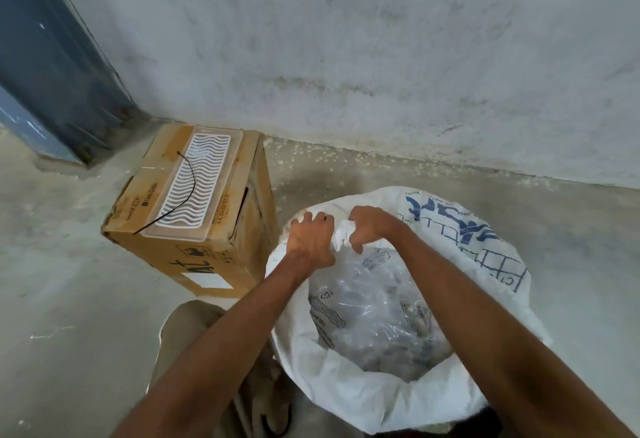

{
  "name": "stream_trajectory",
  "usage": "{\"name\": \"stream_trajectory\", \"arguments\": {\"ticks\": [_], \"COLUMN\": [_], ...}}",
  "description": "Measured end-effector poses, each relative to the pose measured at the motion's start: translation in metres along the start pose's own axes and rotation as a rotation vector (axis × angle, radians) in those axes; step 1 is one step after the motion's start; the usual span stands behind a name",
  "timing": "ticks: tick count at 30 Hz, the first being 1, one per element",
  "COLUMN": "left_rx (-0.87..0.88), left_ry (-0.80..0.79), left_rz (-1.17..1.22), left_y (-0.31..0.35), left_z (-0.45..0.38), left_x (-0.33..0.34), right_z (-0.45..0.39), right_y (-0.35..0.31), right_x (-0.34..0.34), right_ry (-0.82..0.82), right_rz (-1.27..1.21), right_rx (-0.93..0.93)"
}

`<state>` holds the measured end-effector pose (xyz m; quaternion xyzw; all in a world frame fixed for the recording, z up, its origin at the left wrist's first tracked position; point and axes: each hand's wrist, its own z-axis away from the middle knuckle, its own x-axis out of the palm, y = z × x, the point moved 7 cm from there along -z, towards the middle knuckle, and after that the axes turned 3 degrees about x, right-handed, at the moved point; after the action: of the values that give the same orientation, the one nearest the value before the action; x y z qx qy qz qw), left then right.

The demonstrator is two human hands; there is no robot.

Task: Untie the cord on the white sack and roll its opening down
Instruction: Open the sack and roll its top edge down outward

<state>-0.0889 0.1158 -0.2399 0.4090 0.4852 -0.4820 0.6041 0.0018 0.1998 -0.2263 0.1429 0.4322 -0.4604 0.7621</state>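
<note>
The white sack [391, 392] stands on the concrete floor [52, 281] in front of the person, its mouth already wide open and its woven rim folded outward into a thick cuff along the near side. No cord shows around the neck, so I judge the untying done and the rolling-down under way. Inside lies a clear plastic liner [374, 326] over what looks like a mass of small transparent pieces; their kind cannot be told.

Both hands work the far rim, close to each other. The left hand [310, 242] is closed over the rim edge, knuckles up, fingers curled around the fabric. The right hand [369, 228] pinches a bunched wad of white material between thumb and fingers, just beside the left. Gripping the same stretch side by side probably lets the person turn that part of the edge outward evenly, matching the cuff on the near side.

The printed side of the sack, with blue lettering and a grid pattern, sags to the right, where the floor is open up to the wall [381, 56]. On the left a cardboard box [194, 247] stands very near the sack, perhaps touching it; a white slotted tray [194, 188] lies on top of it with a thin black cord [188, 178] across it. That side leaves little room for the cuff to spread, so the roll should travel more easily rightward and toward the person's knee [187, 323], which is bent just beside the sack.
</note>
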Motion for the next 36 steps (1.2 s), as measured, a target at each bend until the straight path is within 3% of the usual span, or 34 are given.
{"name": "stream_trajectory", "arguments": {"ticks": [2, 4, 6, 7, 9, 13, 15, 20, 22, 24, 26, 29, 33, 36], "left_rx": [0.0, -0.028, -0.046, -0.035, 0.021, 0.134, 0.194, 0.173, 0.191, 0.177, 0.09, 0.007, 0.025, 0.134], "left_ry": [-0.111, -0.36, -0.549, -0.567, -0.48, -0.086, -0.013, 0.066, 0.05, -0.03, -0.144, -0.364, -0.538, -0.373], "left_rz": [0.107, 0.197, 0.233, 0.219, 0.123, -0.265, -0.233, -0.142, -0.104, 0.023, 0.187, 0.435, 0.345, 0.177], "left_y": [-0.007, -0.016, -0.019, -0.018, -0.01, 0.035, 0.062, 0.084, 0.087, 0.079, 0.063, 0.052, 0.06, 0.069], "left_z": [-0.016, -0.028, -0.034, -0.038, -0.043, -0.033, -0.029, -0.039, -0.045, -0.055, -0.066, -0.078, -0.083, -0.081], "left_x": [0.007, 0.02, 0.024, 0.023, 0.016, 0.0, 0.0, -0.005, -0.008, -0.006, -0.003, -0.011, -0.021, -0.019], "right_z": [0.005, 0.014, 0.024, 0.024, 0.022, 0.013, 0.01, 0.007, 0.005, 0.009, 0.018, 0.041, 0.046, 0.038], "right_y": [0.008, 0.022, 0.041, 0.054, 0.072, 0.071, 0.071, 0.088, 0.093, 0.092, 0.092, 0.099, 0.115, 0.13], "right_x": [0.0, 0.011, 0.021, 0.027, 0.031, 0.016, 0.008, 0.003, 0.002, -0.002, 0.002, 0.016, 0.026, 0.006], "right_ry": [0.196, 0.379, 0.466, 0.464, 0.453, 0.435, 0.392, -0.014, -0.023, 0.108, 0.303, 0.451, 0.55, 0.49], "right_rz": [0.037, 0.244, 0.425, 0.443, 0.367, 0.115, -0.041, -0.321, -0.304, -0.251, -0.039, 0.342, 0.285, 0.078], "right_rx": [-0.062, -0.03, 0.092, 0.144, 0.195, 0.145, 0.163, 0.211, 0.166, 0.107, 0.084, 0.263, 0.312, 0.284]}}
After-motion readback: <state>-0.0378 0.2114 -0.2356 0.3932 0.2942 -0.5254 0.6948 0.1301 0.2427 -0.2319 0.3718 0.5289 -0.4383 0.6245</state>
